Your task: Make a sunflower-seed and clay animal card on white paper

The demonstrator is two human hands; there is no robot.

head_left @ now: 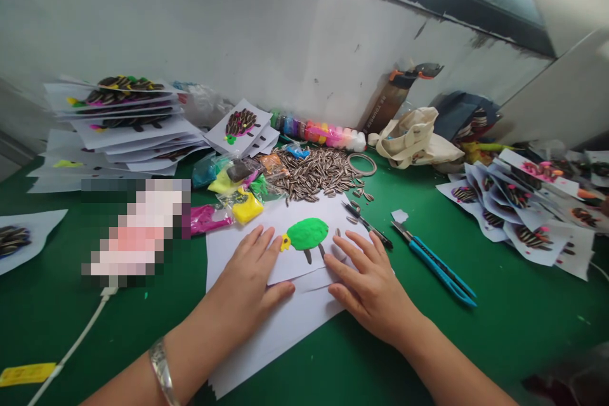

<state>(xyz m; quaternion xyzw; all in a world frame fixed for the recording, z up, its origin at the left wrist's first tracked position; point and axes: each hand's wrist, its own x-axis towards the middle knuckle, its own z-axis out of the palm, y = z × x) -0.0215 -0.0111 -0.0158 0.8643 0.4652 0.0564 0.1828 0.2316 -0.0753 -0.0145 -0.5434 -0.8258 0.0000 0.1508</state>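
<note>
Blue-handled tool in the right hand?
No, the blue-handled tool lies on the green table, apart from the right hand.

On our flat, deep-green table (304,380), white paper sheets (290,323) lie overlapped near the middle. Beyond them we see a loose heap of striped sunflower seeds (316,174); rightward, a slim, blue-handled tool (435,266). At the left we have a tall pile of white picture sheets (128,139).
</note>
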